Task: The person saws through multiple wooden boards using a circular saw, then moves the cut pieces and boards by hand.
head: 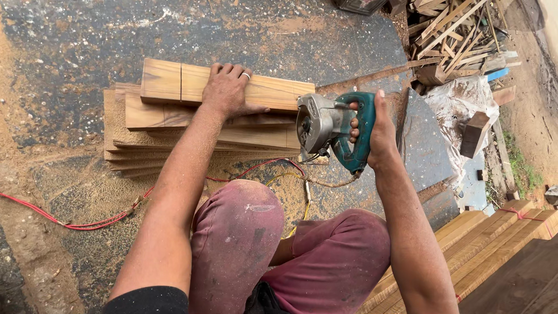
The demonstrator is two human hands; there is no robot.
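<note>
My left hand [228,88] presses flat on the top wooden plank [168,81], which lies across a stack of planks [145,131] on the dusty ground. A thin cut line crosses this plank to the left of my hand. My right hand [375,131] grips the handle of a teal and silver circular saw [328,128]. The saw is at the plank's right end, its metal guard facing the wood. A ring shows on one left finger. My knees in maroon trousers [279,244] are bent below the saw.
A red cable [93,221] and a yellow cord [305,195] run over the sawdust-covered ground. A heap of wood scraps [453,35] and a plastic sheet [459,102] lie at upper right. Stacked long timbers [494,244] fill the lower right.
</note>
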